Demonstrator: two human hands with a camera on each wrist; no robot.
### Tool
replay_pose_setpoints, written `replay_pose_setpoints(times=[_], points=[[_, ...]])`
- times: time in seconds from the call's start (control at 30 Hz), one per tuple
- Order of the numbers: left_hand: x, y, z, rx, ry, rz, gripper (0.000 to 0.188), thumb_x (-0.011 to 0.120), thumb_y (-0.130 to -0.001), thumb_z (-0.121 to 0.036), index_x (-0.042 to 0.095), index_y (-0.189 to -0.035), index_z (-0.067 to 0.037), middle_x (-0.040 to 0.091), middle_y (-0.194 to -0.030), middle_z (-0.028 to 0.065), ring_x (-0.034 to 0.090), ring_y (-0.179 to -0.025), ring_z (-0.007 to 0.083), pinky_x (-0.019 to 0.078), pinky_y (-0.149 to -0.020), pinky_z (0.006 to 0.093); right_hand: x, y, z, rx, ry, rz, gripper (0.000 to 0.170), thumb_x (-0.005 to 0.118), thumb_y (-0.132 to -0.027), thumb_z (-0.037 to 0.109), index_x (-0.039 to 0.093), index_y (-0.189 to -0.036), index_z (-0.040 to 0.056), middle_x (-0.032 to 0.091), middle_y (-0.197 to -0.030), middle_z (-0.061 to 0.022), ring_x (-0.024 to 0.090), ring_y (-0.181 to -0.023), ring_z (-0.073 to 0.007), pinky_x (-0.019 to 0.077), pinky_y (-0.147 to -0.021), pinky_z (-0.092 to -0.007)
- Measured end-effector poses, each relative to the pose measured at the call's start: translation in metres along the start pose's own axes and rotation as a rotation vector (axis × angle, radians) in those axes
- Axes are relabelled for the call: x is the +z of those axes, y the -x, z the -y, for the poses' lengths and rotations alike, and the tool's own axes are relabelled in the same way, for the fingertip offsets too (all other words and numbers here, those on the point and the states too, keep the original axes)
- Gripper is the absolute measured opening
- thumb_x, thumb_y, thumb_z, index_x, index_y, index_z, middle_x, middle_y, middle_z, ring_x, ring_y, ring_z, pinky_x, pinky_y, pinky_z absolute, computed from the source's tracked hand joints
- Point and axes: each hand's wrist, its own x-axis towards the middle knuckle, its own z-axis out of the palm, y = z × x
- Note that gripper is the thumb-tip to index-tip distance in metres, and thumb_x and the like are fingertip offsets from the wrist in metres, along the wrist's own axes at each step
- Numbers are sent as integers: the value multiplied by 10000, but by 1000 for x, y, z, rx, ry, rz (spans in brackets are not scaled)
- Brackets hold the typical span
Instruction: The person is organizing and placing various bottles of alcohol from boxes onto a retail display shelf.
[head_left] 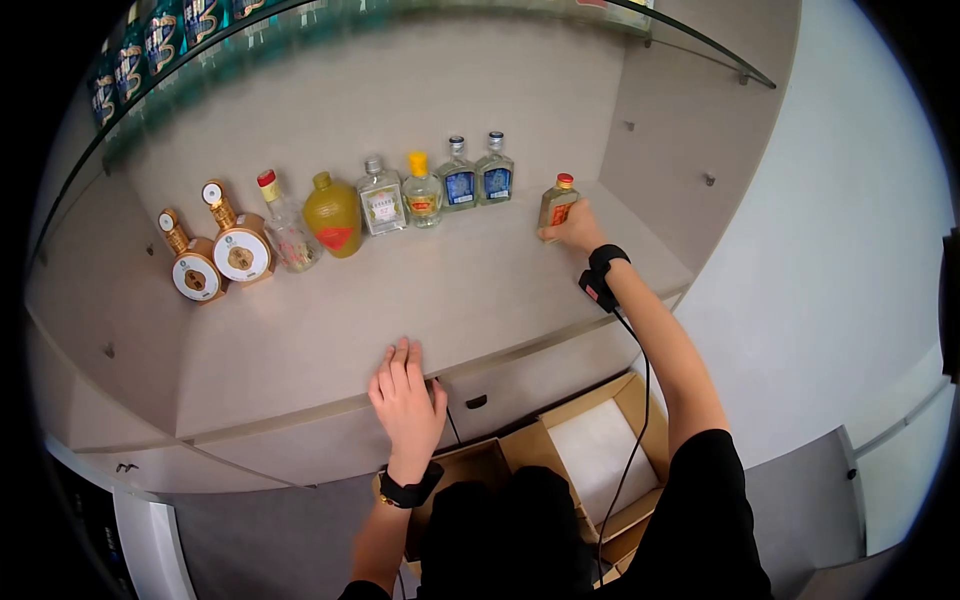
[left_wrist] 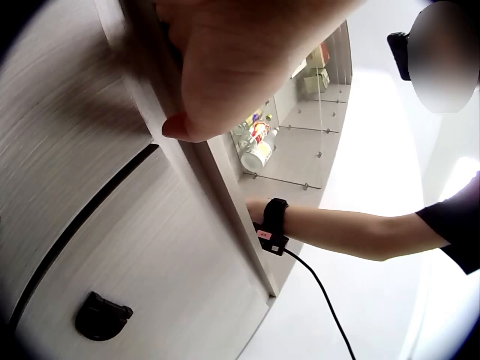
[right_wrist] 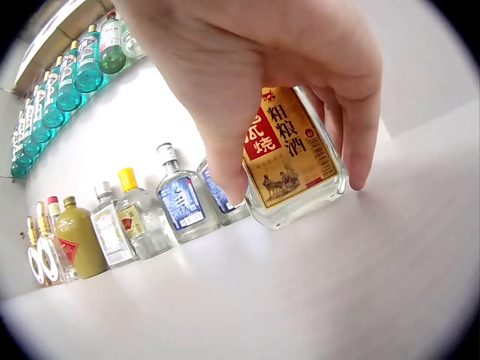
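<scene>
My right hand (head_left: 582, 228) grips a small flat liquor bottle (right_wrist: 296, 169) with a red cap, at the right end of the shelf. In the right wrist view its gold and red label faces the camera, and thumb and fingers wrap its two sides. The bottle is upright, its base close over the shelf top. My left hand (head_left: 408, 400) rests at the front edge of the shelf (head_left: 330, 350), fingers extended over the top and thumb at the edge. It holds nothing.
A row of bottles lines the back: two gold-necked round ones (head_left: 242, 255), an olive jug (head_left: 333, 215), a yellow-capped bottle (head_left: 422, 195), two blue-labelled ones (head_left: 495, 175). Above runs a glass shelf (head_left: 700, 45) with teal bottles (head_left: 163, 42). An open cardboard box (head_left: 655, 425) stands below.
</scene>
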Motion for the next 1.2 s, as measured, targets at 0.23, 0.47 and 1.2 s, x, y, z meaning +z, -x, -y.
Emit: replay_pose_setpoints(times=[0.23,0.47,1.2], points=[[1,0,0,-2,1,24,569,602,-674,-112,449,-1207,16,465,-1234,150,409,-1163,312,281,-942,417,20,-48,3,74,53,-31,847,852,-497,290,360,-1087,-68,600,-999,-217,599,-958,-309,488,-828,-341],[6,0,0,-21,9,7,560,588,-670,-111,455,-1200,15,467,-1227,152,414,-1147,322,276,-928,432,47,-93,-1,50,40,-109,812,841,-485,248,388,-1095,-39,603,-1003,-206,597,-964,-308,490,-828,-351],[16,2,1,-24,-107,-25,512,538,-638,-110,511,-1137,-3,510,-1181,134,463,-1102,295,290,-901,409,80,-146,-14,-22,247,-100,597,803,-602,147,482,-1068,-41,613,-1006,-200,586,-969,-337,492,-824,-377]])
